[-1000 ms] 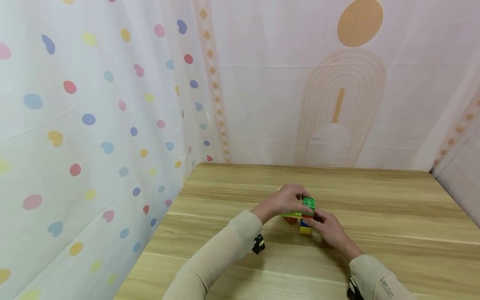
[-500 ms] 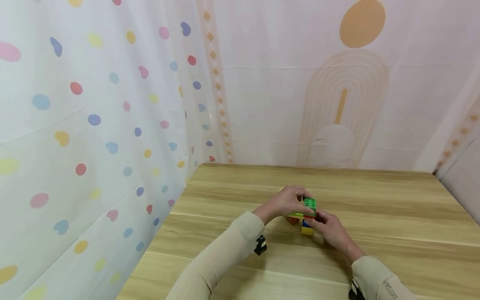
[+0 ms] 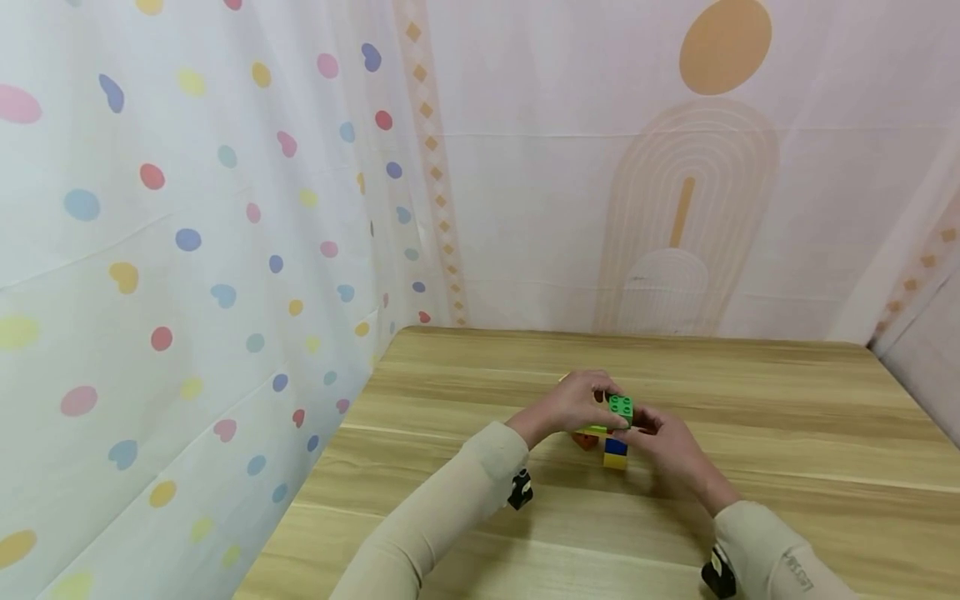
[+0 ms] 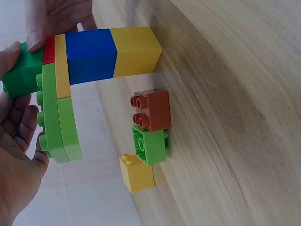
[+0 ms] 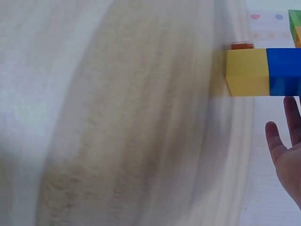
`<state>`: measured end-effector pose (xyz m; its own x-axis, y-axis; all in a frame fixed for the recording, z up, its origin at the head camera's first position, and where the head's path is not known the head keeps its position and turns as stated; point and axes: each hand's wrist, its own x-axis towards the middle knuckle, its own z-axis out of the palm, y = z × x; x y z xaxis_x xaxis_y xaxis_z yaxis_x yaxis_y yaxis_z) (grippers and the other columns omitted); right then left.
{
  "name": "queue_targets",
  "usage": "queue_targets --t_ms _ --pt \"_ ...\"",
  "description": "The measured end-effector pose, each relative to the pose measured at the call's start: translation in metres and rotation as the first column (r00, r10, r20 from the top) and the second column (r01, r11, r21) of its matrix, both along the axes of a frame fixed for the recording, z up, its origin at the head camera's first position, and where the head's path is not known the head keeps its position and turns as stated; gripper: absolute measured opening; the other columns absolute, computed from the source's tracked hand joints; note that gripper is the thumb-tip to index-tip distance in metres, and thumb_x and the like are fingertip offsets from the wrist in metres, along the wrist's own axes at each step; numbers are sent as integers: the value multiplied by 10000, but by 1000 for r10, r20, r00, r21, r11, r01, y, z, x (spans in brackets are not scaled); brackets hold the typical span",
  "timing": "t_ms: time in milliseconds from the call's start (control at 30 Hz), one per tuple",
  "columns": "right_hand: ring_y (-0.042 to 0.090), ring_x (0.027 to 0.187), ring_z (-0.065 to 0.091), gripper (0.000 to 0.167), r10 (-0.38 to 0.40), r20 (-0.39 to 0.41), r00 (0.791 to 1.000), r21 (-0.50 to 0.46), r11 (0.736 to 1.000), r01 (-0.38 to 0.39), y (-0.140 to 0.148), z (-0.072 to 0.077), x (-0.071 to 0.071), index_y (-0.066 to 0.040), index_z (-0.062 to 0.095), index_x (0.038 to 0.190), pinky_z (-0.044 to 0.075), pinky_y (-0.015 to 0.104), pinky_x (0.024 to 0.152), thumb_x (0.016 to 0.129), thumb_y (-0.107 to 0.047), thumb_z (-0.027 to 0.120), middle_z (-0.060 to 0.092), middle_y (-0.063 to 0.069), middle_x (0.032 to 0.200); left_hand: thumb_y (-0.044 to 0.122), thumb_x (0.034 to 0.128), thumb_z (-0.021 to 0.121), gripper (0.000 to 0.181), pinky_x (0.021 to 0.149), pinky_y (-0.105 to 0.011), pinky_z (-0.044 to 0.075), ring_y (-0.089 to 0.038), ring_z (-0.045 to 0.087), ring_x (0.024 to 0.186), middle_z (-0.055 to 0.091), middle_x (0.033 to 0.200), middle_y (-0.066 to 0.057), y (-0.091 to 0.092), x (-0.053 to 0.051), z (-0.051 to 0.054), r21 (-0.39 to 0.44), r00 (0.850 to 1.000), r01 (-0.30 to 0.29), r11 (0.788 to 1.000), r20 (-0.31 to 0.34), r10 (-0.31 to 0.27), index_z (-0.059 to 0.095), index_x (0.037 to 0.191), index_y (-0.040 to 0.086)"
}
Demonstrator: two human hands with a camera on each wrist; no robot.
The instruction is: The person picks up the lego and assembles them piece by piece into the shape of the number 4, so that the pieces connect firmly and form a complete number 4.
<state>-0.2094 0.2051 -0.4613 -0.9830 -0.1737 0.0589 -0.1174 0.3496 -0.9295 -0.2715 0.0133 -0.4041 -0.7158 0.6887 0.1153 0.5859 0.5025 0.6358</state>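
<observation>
Toy building bricks form an upright stack: a yellow brick (image 4: 136, 52) at the foot, a blue brick (image 4: 91, 55) above, then thin orange (image 4: 62, 66) and red pieces. Light green pieces (image 4: 56, 117) jut sideways from it. A dark green brick (image 3: 620, 408) tops the stack, pinched between thumb and fingers of my left hand (image 3: 573, 408). From the other side my right hand (image 3: 671, 450) holds the stack's upper part, its thumb at the dark green and red pieces. Two of its fingers (image 5: 292, 120) extend beside the blue brick in the right wrist view.
Behind the overhang, a reddish-brown brick (image 4: 157, 110), a light green brick (image 4: 150, 146) and a yellow brick (image 4: 137, 174) are on the wooden table (image 3: 465, 375). Patterned curtains (image 3: 525, 208) hang behind and to the left.
My right hand has shifted up a little; its thumb has left the blue brick for the stack's top, uncovering more blue. My left hand keeps its pinch on the dark green brick.
</observation>
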Motion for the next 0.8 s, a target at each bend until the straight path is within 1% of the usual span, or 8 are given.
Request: queue_targets --t_ms 133,233,300,433,500,633,667,800 --pt "248 1105 621 495 18 -18 1000 -22 1000 -18 2 3 -1 -50 611 1312 510 379 903 929 -349 708 660 103 1204 341 831 820 312 710 -209 459 -66 526 837 607 931 129 0 0 0 10 1000 -1 1000 11 1 724 1083 186" --pt "236 1075 635 462 44 -40 998 -45 998 -46 3 2 -2 -37 614 1312 519 341 883 950 -316 685 668 113 1182 341 827 824 306 703 -214 463 -73 528 828 610 921 123 0 0 0 17 1000 -4 1000 15 3 729 1074 188" --pt "227 1059 636 447 46 -48 998 -53 997 -48 3 1 -1 -41 618 1313 522 318 867 955 -301 681 674 106 1167 346 823 826 312 708 -218 469 -71 533 832 612 923 128 0 0 -1 19 1000 -6 1000 18 6 732 1075 189" --pt "232 1054 629 459 39 -65 997 -50 998 -43 2 0 0 -31 604 1338 527 315 857 964 -289 671 673 108 1164 366 820 825 353 769 -220 466 -54 543 883 616 960 143 -1 0 -1 11 1000 -3 1000 30 3 730 1106 182" --pt "240 1070 623 469 38 -58 998 -53 998 -41 1 0 0 -51 602 1350 527 338 870 961 -303 674 671 104 1180 384 837 806 400 782 -231 470 -58 546 911 619 988 138 -3 0 -1 22 998 -14 1000 57 13 718 1157 160" --pt "254 1093 619 487 27 -50 998 -59 998 -29 -1 0 0 -75 607 1352 517 393 900 945 -329 690 670 104 1198 448 918 693 479 781 -273 488 -105 558 944 617 1029 101 -11 -4 0 81 991 -75 994 119 65 657 1287 146" --pt "250 1095 619 493 22 -46 999 -56 998 -25 -1 0 0 -78 606 1353 515 397 903 941 -333 694 671 101 1198 456 942 655 486 778 -303 504 -137 569 949 619 1036 83 -14 -7 0 104 988 -93 990 134 78 640 1313 142" --pt "234 1059 629 499 0 -42 999 -44 999 -2 0 -1 0 -56 607 1348 513 378 889 932 -311 709 686 101 1163 485 1000 543 480 826 -347 509 -159 586 996 643 1089 61 -27 -20 -1 154 984 -147 977 124 128 632 1329 149"
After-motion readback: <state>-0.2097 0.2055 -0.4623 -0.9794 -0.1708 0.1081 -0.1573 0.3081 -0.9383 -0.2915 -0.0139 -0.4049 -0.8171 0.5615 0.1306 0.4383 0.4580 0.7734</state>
